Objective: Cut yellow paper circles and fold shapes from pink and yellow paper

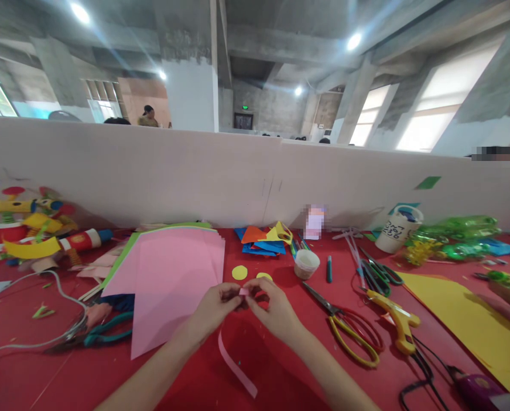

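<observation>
My left hand (pixel 218 308) and my right hand (pixel 270 306) meet over the red table (pixel 19 377), fingers pinched together on the top end of a narrow pink paper strip (pixel 237 368). The strip hangs down from the pinch and trails toward me on the tabletop. A stack of pink paper sheets (pixel 169 279) lies just left of my left hand. Two small yellow paper circles (pixel 239 272) lie just beyond my fingers.
Yellow-handled scissors (pixel 349 328) and a yellow glue gun (pixel 396 319) lie to the right, with a large yellow sheet (pixel 464 314) beyond them. Teal-handled scissors (pixel 105 334) and a grey cable lie left. A white partition (pixel 238 171) runs along the far edge of the table.
</observation>
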Motion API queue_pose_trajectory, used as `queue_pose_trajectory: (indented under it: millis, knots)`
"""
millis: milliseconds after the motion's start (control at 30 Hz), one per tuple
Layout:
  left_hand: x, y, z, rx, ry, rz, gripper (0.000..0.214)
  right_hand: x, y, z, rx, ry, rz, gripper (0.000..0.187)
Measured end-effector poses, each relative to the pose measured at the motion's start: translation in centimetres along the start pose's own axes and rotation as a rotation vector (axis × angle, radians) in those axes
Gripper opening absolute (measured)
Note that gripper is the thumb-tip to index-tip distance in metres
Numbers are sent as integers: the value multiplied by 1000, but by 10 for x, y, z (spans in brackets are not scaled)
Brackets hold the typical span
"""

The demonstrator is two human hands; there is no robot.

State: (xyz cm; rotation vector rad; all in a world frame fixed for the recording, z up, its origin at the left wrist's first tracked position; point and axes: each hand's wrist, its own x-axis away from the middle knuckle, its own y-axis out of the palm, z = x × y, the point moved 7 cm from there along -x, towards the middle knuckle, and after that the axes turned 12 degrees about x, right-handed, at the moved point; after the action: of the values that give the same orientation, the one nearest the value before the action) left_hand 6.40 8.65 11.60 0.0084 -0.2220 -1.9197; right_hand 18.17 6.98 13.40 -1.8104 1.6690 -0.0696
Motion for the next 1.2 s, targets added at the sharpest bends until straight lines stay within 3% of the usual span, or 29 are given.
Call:
queue_pose_trajectory:
  millis: [167, 500, 700, 867, 1200]
  knots:
    - [-3, -2, 3, -152, 16, -45, 23, -4, -3, 18, -65, 179, -60, 22]
    - [0, 4, 0, -421, -4, -192, 25, 2, 6, 24, -181, 290, -321, 13]
    - [3, 7, -3, -371, -79, -249, 26, 4, 5, 22, -181, 302, -368, 11]
    - [0, -1, -9, -238, -188, -193, 30, 1, 1, 23, -172, 314, -354, 18]
    - [4, -1, -10, -237, -209, -238, 20, 5, 2, 23, -236, 413, -413, 15]
